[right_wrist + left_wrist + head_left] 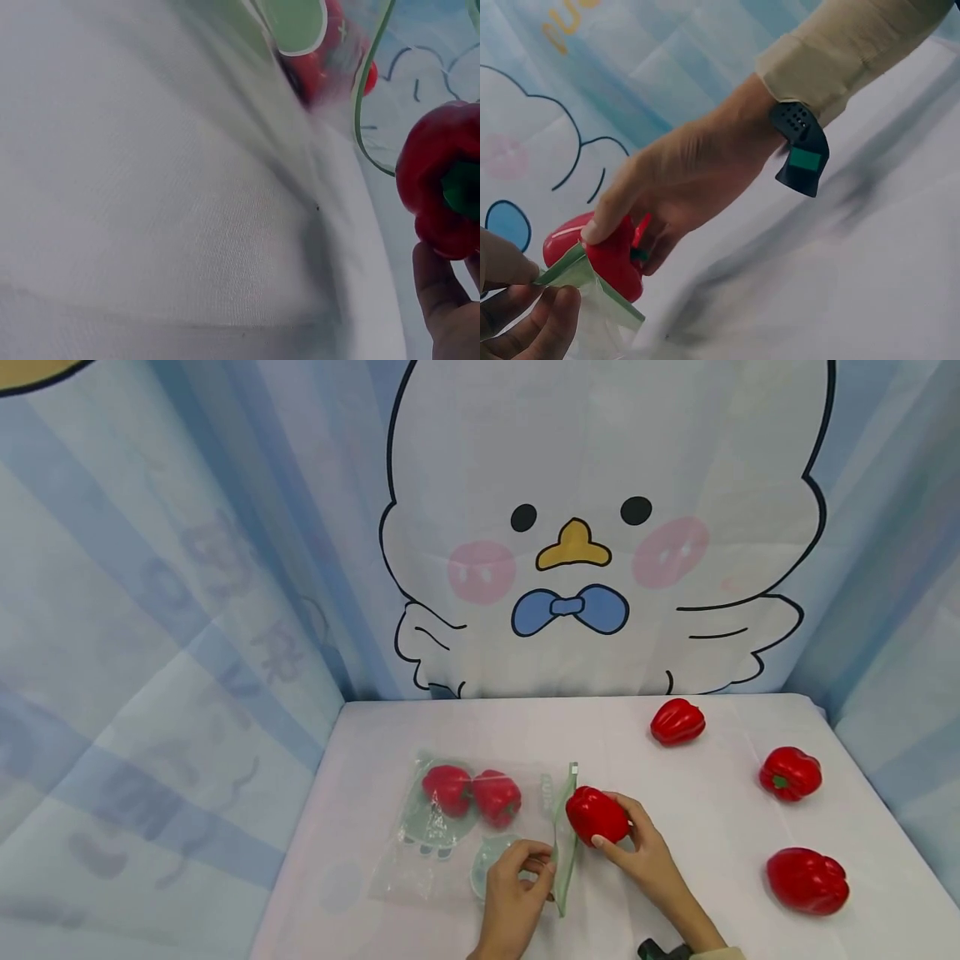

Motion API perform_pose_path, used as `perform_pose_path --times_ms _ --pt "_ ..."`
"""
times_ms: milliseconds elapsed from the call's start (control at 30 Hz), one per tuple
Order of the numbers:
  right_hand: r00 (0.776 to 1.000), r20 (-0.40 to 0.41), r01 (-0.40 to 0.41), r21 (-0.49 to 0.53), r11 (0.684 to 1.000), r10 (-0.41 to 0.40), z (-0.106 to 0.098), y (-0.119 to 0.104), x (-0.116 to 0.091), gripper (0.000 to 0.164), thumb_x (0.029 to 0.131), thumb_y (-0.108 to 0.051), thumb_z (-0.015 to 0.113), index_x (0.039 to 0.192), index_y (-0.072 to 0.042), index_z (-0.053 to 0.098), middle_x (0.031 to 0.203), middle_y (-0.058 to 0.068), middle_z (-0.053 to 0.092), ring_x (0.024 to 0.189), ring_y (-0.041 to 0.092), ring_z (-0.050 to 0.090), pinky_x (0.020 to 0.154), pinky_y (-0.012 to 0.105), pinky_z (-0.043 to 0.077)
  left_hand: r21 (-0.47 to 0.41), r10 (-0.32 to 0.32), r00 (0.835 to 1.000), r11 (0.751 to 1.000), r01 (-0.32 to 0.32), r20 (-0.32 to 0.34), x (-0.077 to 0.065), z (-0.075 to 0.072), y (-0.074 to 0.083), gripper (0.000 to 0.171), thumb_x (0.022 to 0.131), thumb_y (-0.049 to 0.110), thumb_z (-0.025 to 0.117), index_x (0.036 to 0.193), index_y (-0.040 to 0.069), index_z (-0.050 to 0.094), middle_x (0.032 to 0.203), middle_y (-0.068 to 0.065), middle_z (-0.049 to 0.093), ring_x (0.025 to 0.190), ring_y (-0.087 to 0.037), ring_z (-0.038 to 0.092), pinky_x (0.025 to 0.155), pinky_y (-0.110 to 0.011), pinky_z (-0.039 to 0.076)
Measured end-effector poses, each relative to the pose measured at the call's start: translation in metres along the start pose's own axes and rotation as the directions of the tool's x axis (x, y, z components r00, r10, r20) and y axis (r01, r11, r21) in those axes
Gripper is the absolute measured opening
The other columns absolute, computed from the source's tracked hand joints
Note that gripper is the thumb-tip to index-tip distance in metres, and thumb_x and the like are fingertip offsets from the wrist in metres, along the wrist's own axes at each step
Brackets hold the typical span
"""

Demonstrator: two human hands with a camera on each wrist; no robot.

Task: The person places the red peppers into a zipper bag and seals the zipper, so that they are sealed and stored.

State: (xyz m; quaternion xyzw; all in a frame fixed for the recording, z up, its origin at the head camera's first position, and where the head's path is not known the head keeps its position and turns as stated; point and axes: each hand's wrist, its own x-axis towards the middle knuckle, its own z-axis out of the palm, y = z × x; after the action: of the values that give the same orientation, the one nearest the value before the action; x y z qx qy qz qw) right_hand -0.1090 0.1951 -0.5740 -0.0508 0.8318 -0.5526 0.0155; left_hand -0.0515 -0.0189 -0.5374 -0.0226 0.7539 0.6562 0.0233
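Note:
A clear zip bag (405, 868) with a green print and green zip edge lies on the table, two red bell peppers (498, 798) inside it. My left hand (517, 893) pinches the bag's green edge between thumb and fingers. In my right hand (637, 843) is another red bell pepper (596, 815), held right at the bag's mouth. The left wrist view shows this pepper (615, 262) overlapping the green edge (570, 266). Its green stem (461, 187) faces the right wrist camera.
Three more red bell peppers lie on the right of the white table (720, 827): one near the back (677, 722), one at mid-depth (791, 774), one nearer the front (807, 881). A curtain (570, 660) printed with a cartoon bird hangs behind the table.

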Motion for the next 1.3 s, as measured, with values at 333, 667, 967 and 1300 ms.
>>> perform_pose_path --times_ms 333,667,967,1300 --pt "0.989 0.055 0.143 -0.083 0.986 -0.139 0.013 -0.003 0.000 0.064 0.088 -0.026 0.083 0.145 -0.018 0.054 0.142 0.005 0.060 0.119 -0.007 0.052 0.099 0.032 0.057 -0.005 0.027 1.000 1.000 -0.027 0.005 -0.001 0.001 0.001 0.015 0.093 -0.001 0.072 0.107 0.006 0.072 0.100 -0.003 0.069 0.080 0.000 0.064 0.060 -0.020 0.062" --pt "0.964 0.142 0.241 -0.106 0.965 -0.225 0.022 -0.003 0.005 0.065 0.089 -0.029 0.084 0.146 -0.022 0.054 0.146 0.007 0.058 0.123 0.004 0.056 0.099 0.032 0.059 -0.001 0.033 0.999 0.999 -0.033 0.008 -0.003 0.000 -0.001 0.016 0.094 0.001 0.073 0.107 0.009 0.072 0.101 -0.004 0.070 0.081 0.000 0.064 0.060 -0.019 0.061" --pt "0.947 0.193 0.287 -0.157 0.945 -0.255 0.025 -0.008 0.008 0.071 0.086 -0.025 0.086 0.148 -0.016 0.054 0.151 0.009 0.054 0.140 0.035 0.051 0.109 0.065 0.050 0.010 0.015 1.000 1.000 -0.016 0.025 -0.003 0.000 -0.001 0.016 0.094 0.003 0.073 0.108 0.009 0.071 0.103 -0.006 0.070 0.082 0.000 0.063 0.061 -0.018 0.061" --pt "0.941 0.274 0.252 -0.173 0.952 -0.199 0.030 -0.014 0.014 0.069 0.087 -0.021 0.083 0.147 -0.006 0.053 0.151 0.017 0.054 0.140 0.044 0.052 0.109 0.065 0.049 0.010 0.030 0.999 0.999 -0.030 0.021 -0.003 0.001 -0.003 0.016 0.094 0.002 0.073 0.108 0.008 0.071 0.101 -0.003 0.069 0.081 0.000 0.063 0.062 -0.019 0.062"
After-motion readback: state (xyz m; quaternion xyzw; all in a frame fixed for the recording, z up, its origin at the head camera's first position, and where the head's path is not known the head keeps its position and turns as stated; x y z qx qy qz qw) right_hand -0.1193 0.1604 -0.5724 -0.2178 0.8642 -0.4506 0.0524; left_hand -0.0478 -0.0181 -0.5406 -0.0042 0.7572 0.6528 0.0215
